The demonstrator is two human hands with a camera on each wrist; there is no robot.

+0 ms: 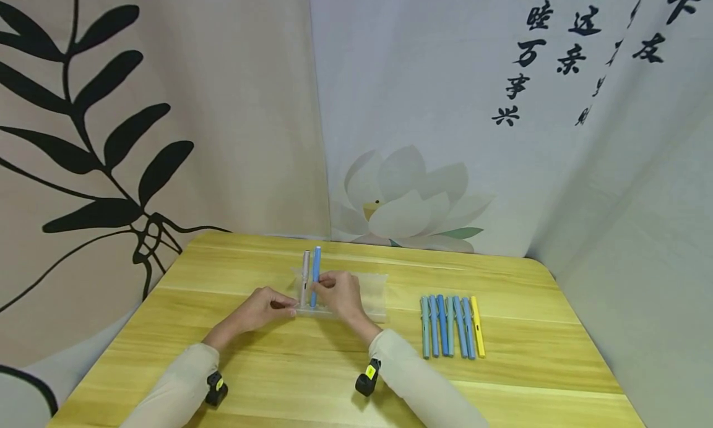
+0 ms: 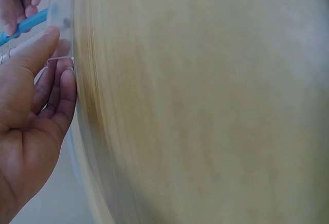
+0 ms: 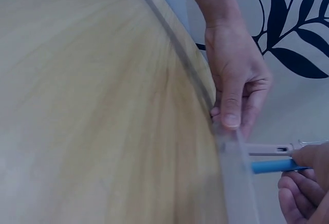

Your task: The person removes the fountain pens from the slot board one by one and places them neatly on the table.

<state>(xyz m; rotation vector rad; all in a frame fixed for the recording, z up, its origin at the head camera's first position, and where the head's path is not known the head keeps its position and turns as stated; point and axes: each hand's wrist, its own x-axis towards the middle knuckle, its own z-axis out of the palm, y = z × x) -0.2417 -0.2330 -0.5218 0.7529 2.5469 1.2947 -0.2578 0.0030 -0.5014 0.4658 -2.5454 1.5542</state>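
Note:
A clear plastic pen stand (image 1: 374,295) rests toward the far side of the table. My left hand (image 1: 260,308) holds its left end; in the left wrist view the thumb and curled fingers pinch the stand's corner (image 2: 60,49). A pale pinkish-grey pen (image 1: 305,268) stands upright at that end. Just right of it, my right hand (image 1: 341,295) pinches a blue pen (image 1: 317,264) that stands nearly upright. In the right wrist view the lower end of this blue pen (image 3: 270,166) meets the stand's strip (image 3: 239,193), beside the pale pen (image 3: 262,149).
To the right on the wooden table (image 1: 535,378), several blue and green pens (image 1: 434,326) lie side by side in a row, with a yellow pen (image 1: 477,328) at its right end. A curtain (image 1: 250,137) with printed leaves, a lotus and characters hangs behind the far edge.

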